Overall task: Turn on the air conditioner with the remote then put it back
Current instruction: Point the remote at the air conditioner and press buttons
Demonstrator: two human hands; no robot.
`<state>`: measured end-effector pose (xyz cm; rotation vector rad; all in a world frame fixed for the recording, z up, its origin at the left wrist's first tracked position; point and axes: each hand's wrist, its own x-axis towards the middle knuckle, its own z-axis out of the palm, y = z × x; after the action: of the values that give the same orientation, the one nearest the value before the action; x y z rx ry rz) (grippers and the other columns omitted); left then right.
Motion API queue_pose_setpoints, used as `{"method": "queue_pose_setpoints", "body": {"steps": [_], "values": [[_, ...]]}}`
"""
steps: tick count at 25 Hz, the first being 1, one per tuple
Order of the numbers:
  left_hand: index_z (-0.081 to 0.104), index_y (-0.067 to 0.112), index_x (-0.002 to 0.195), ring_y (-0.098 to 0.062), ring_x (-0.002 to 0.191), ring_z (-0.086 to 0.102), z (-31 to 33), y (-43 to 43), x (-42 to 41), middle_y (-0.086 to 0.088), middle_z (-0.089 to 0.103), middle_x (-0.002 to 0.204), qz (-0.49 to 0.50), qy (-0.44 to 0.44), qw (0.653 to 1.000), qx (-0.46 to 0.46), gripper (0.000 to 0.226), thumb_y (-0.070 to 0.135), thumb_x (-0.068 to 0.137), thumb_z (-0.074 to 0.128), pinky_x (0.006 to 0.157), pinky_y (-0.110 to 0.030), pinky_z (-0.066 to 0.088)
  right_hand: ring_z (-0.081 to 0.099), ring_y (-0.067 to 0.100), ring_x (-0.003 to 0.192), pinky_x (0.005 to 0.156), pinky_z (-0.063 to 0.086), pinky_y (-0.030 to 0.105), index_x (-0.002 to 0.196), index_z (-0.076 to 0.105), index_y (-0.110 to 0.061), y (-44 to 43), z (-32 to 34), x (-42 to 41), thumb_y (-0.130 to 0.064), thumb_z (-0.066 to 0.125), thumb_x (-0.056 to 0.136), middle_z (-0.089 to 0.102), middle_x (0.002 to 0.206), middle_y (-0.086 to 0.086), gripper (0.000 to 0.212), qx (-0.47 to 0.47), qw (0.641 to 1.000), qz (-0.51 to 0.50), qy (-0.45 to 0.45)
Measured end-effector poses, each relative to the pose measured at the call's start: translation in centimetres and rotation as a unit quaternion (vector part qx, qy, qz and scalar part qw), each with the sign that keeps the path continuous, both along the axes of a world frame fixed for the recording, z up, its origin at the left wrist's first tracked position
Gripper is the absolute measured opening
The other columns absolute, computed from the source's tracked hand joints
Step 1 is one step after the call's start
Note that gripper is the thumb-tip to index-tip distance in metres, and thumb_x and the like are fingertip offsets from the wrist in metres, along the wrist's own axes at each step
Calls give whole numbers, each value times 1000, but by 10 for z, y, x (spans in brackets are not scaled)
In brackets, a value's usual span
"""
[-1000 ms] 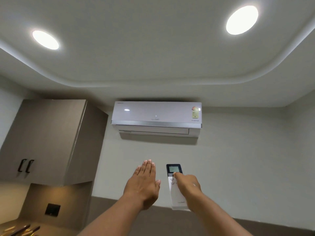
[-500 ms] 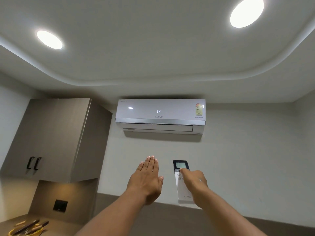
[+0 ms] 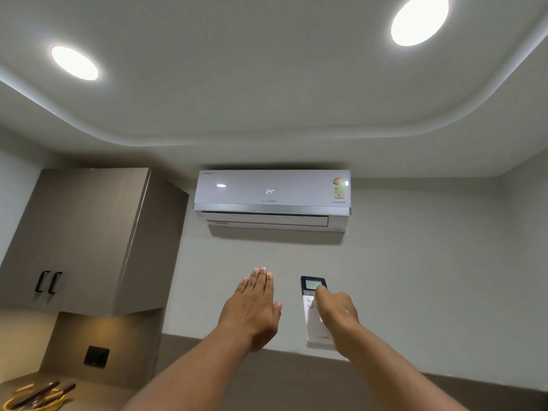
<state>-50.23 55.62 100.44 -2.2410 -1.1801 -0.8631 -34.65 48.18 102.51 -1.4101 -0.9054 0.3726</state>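
A white wall-mounted air conditioner [image 3: 272, 197] hangs high on the far wall; its front panel displays "24" and the louvre below is slightly parted. My right hand [image 3: 336, 312] holds a slim white remote [image 3: 313, 318] with a dark screen at its top, pointed up at the unit, thumb resting just below the screen. My left hand [image 3: 252, 307] is raised flat beside it, fingers together and straight, holding nothing.
A grey-brown wall cabinet [image 3: 80, 235] with two black handles hangs at the left. Below it a counter holds a yellow bowl with utensils [image 3: 35, 397], and a black socket plate [image 3: 96, 356] sits on the backsplash. Two round ceiling lights [image 3: 419, 19] glow overhead.
The "24" display lit up on the air conditioner after the first frame and its louvre has begun parting. Both hands stay raised in nearly the same pose; the view shifted slightly.
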Motion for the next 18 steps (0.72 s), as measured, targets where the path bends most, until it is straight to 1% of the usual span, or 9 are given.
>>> {"method": "queue_pose_setpoints", "body": {"steps": [3,8,13,18], "values": [[-12,11,151,-20,146,-16,2,-1,7,-7,-17,161,-5,-1,1000,7,65,45,100,10,111,-32,-11,57,29,62,55,44,26,77,60,-7,-3,0,4,-23,47,82,62,76,11,21,4,1000,-2,-4],[-12,11,151,-20,146,-15,2,2,12,-7,-17,161,-9,0,1000,9,66,45,100,10,111,-33,-10,57,28,62,54,43,26,81,59,-9,-5,5,7,-24,48,86,62,76,10,20,9,1000,-5,-11],[-12,12,151,-20,146,-16,0,7,12,-6,-18,161,-10,-3,1000,6,66,46,100,10,111,-32,-10,55,27,61,56,44,27,76,56,-8,-3,6,7,-22,49,83,59,75,9,18,14,1000,-2,-20],[-12,13,151,-20,146,-16,-3,8,13,-6,-18,161,-9,2,1000,6,65,46,100,10,111,-32,-10,54,27,62,57,44,27,78,55,-6,-1,4,7,-21,48,82,59,77,10,17,12,1000,-2,-26]]}}
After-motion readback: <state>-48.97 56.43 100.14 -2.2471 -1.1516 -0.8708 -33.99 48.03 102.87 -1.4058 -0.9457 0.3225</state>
